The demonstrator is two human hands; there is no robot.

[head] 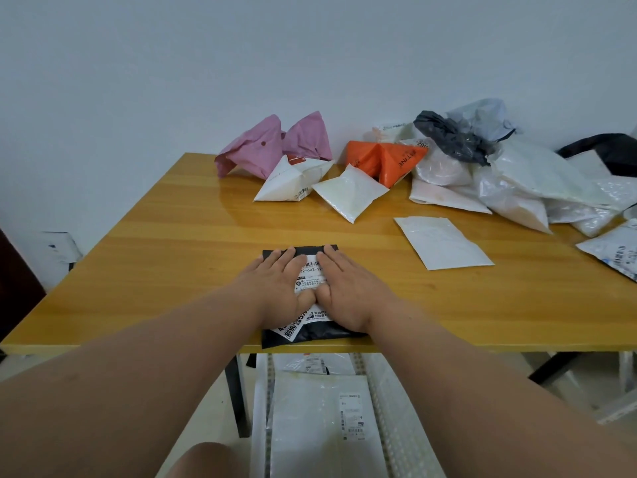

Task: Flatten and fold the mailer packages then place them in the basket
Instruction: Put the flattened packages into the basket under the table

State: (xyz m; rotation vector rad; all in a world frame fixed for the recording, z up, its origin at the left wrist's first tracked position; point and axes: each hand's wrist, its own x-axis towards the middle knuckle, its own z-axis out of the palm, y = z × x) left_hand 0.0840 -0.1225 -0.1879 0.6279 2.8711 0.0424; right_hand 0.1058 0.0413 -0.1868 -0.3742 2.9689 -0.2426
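Observation:
A folded black mailer [312,334] with a white shipping label lies at the near edge of the wooden table [193,236]. My left hand [275,284] and my right hand [348,291] press flat on it side by side, fingers straight, thumbs touching. Below the table edge stands a white basket [389,419] holding flattened white mailers [320,415]. A flat white mailer [443,241] lies to the right of my hands.
Puffy mailers crowd the table's far side: pink [272,146], white [293,181], a small white one [350,191], orange [386,160]. A heap of white and grey bags [510,174] fills the back right. A labelled mailer [613,250] lies at the right edge.

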